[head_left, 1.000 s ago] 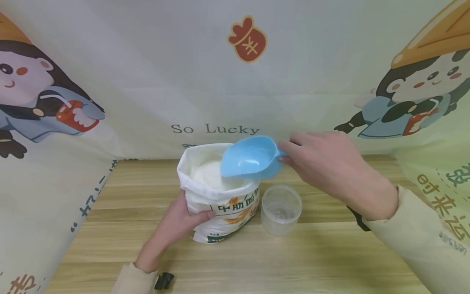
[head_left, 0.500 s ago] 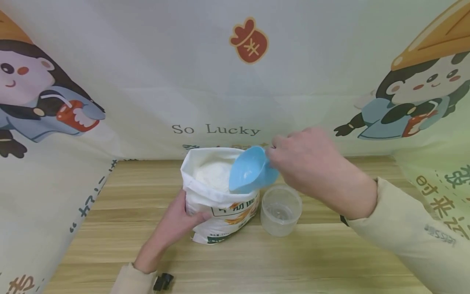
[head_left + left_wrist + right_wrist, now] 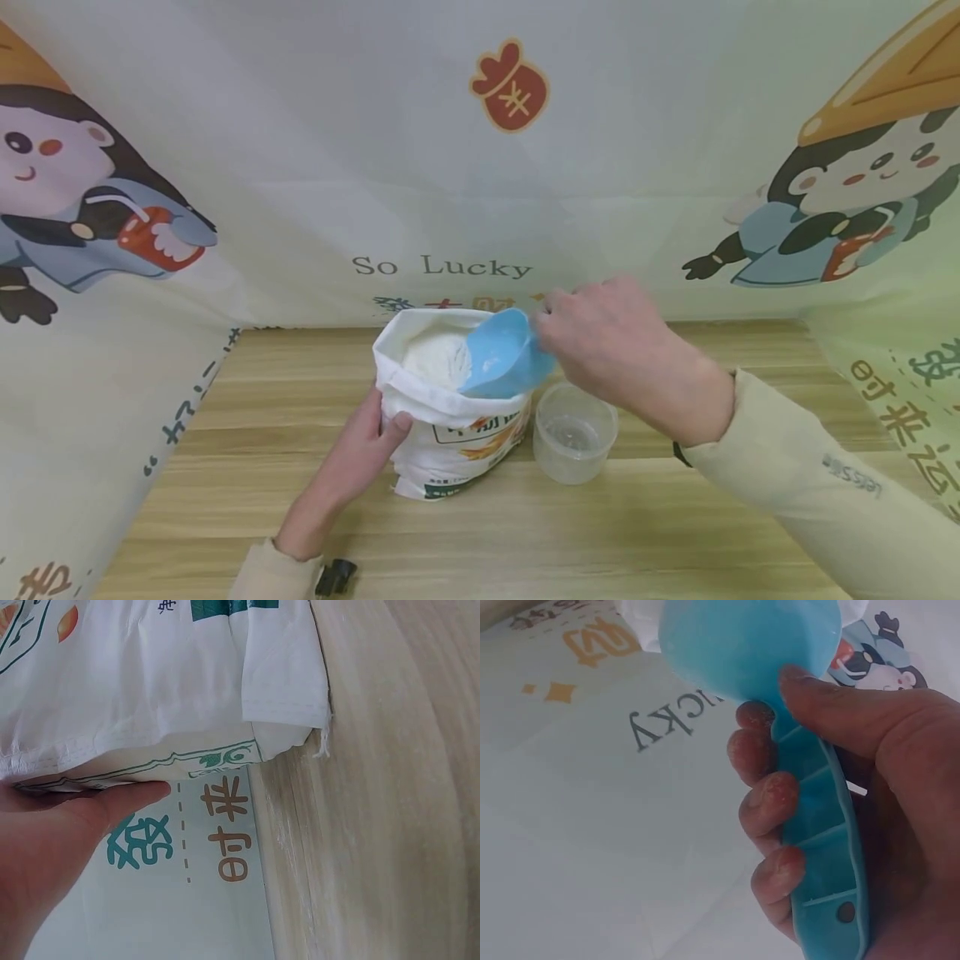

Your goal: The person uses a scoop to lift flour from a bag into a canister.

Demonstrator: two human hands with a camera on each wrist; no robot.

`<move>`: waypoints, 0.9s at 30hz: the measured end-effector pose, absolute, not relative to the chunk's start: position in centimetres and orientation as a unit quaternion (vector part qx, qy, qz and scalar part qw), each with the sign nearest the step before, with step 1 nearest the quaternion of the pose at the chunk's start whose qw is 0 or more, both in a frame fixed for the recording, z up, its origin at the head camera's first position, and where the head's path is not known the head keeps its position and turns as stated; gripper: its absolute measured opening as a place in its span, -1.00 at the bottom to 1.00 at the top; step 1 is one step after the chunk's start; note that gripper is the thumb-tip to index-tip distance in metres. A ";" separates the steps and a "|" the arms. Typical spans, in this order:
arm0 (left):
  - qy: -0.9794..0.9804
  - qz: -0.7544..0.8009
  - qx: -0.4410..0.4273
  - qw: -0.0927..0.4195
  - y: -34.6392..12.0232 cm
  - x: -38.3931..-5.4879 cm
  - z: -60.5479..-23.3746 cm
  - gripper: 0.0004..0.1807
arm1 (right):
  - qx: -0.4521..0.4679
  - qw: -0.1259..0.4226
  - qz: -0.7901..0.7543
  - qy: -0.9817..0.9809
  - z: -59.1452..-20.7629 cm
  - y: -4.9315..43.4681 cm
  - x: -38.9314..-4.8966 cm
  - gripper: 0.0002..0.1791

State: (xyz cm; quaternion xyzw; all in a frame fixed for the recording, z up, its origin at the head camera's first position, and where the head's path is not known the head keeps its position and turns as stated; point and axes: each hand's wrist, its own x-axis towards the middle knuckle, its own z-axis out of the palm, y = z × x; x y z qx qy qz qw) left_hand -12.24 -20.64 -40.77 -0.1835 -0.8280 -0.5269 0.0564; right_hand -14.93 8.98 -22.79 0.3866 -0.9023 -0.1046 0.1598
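A white flour bag stands with its mouth open and its rim folded outward, loose white flour inside. My left hand grips the bag's left side, thumb at the front. In the left wrist view, the thumb lies along the bag's lower edge. My right hand holds a light blue scoop at the right of the mouth, its lip dipping to the flour. In the right wrist view, the fingers wrap round the ribbed scoop handle, with the thumb at its neck.
Right of the bag, a clear plastic tub stands close beside it on the wood-grain tabletop. Printed cloth walls enclose the back and sides. A small black object shows by the left sleeve.
My right hand has moved left and lower, tilting the scoop down into the bag's mouth against the flour. The left thumb has shifted slightly left on the bag, which has barely moved.
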 end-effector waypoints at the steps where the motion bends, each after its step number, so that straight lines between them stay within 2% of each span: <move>1: -0.828 -0.527 -0.183 0.056 -20.6 -12.3 -40.7 -0.06 | 0.386 0.157 -0.102 -0.903 -23.0 9.0 -15.0 -0.79; 7: -0.829 -0.527 -0.181 0.046 -20.6 -12.3 -40.7 -0.07 | 0.388 0.151 -0.085 -0.905 -24.4 8.9 -15.3 -0.69; 15: -0.831 -0.526 -0.177 0.040 -20.7 -12.3 -40.6 0.00 | 0.399 0.176 -0.046 -0.899 -26.1 8.6 -15.6 -0.75; 27: -0.831 -0.525 -0.180 0.040 -20.7 -12.4 -40.6 -0.05 | 0.397 0.165 0.018 -0.903 -27.9 8.1 -16.2 -0.74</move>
